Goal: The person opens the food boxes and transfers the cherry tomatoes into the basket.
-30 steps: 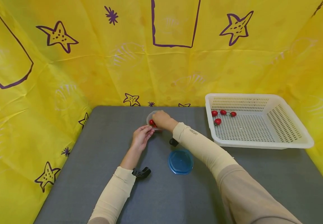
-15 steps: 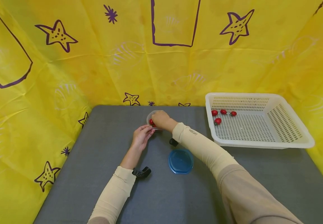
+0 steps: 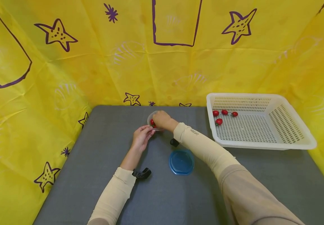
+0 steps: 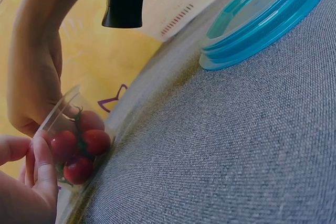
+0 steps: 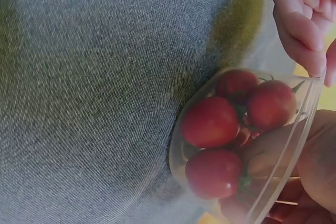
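step in hand: you appear to be placing or settling cherry tomatoes in the clear plastic container; letting one go and picking one up look alike here.
container: near the far edge of the grey tabletop, its mouth uncovered; at least four tomatoes show through its wall, some with green stems.
left hand: your left hand pinches the container rim between thumb and finger, steadying it.
right hand: your right hand reaches over the rim, thumb inside against the fruit; whether it grips a tomato, or how far its fingers are spread, you cannot tell.
basket: the white perforated basket, to your right, holds four loose tomatoes at its left side.
lid: the blue lid lies on the tabletop, nearer to you than the container and apart from it.
next move: likely calls for drawing the right hand out without dragging a stem, while the left maintains its pinch.
caution: a hard press inside could tip the light container.
hidden: the right fingertips, and any fruit beneath them; the right hand covers much of the mouth in the head view.
hard to read: the exact tomato count, blurred at the lower edge of the right wrist view.
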{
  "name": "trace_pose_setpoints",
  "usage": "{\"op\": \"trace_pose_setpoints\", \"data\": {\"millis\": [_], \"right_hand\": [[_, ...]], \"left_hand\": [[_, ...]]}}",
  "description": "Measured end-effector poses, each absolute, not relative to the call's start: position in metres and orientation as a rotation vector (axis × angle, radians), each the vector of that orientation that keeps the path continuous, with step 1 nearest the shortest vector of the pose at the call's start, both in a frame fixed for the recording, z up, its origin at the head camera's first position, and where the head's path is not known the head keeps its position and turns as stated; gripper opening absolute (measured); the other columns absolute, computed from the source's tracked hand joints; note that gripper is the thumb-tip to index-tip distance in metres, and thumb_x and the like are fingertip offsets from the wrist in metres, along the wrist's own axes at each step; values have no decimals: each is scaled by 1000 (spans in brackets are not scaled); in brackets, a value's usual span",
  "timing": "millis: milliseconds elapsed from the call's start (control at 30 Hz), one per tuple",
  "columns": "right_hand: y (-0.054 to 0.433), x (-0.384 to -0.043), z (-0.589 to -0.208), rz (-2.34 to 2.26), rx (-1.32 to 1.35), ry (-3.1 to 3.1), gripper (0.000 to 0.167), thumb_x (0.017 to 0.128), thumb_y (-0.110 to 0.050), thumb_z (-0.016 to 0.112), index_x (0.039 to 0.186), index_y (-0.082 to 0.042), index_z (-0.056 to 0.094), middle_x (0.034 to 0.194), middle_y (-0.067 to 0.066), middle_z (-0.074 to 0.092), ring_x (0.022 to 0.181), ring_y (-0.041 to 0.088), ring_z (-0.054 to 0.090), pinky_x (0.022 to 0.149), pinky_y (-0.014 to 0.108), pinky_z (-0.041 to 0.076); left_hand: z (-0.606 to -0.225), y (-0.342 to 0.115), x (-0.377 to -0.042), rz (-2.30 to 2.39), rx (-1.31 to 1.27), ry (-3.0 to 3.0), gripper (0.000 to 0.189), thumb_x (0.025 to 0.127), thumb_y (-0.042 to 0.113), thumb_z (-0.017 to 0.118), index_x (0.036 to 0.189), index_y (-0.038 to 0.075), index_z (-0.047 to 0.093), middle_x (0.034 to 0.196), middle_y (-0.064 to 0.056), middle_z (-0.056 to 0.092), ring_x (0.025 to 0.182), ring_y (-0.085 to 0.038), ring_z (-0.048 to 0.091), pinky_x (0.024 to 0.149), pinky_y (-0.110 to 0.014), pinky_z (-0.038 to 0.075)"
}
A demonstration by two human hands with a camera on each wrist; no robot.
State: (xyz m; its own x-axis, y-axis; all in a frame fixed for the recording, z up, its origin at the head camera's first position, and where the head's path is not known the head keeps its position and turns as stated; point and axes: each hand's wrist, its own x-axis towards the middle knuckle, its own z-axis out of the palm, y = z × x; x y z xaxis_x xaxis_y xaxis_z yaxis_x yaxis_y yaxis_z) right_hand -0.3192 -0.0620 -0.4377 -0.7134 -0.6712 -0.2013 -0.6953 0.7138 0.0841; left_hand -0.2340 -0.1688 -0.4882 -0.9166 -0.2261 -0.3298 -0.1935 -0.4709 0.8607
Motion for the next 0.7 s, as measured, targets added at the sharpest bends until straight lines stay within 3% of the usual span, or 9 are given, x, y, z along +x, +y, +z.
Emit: {"op": "trace_pose_setpoints", "data": {"millis": [233,500,700], "right_hand": [[-63,-318,-435,170,-1069,2763,30,90,-23,69,114,-5,67,112,9,71,100,25,66,98,36,52],[-61,-325,-441,93,-1052,2774,26,92,-18,66,114,-6,68,114,9,69,104,27,64,102,38,50],[-57,-329,-436,10,-1040,2767,22,90,-12,65,110,-4,68,105,11,70,93,26,63,86,35,56]], "left_hand": [[-488,-168,-234,-2585,642,-1612,6,94,-2,57,98,1,53,72,1,64,64,-7,65,65,-17,57],[-488,-167,-233,-2574,634,-1609,8,94,-2,58,99,1,53,73,1,64,64,-6,65,65,-16,56],[-488,-168,-233,-2562,646,-1612,7,93,-1,59,97,2,55,72,2,65,64,-6,65,65,-17,57]]}}
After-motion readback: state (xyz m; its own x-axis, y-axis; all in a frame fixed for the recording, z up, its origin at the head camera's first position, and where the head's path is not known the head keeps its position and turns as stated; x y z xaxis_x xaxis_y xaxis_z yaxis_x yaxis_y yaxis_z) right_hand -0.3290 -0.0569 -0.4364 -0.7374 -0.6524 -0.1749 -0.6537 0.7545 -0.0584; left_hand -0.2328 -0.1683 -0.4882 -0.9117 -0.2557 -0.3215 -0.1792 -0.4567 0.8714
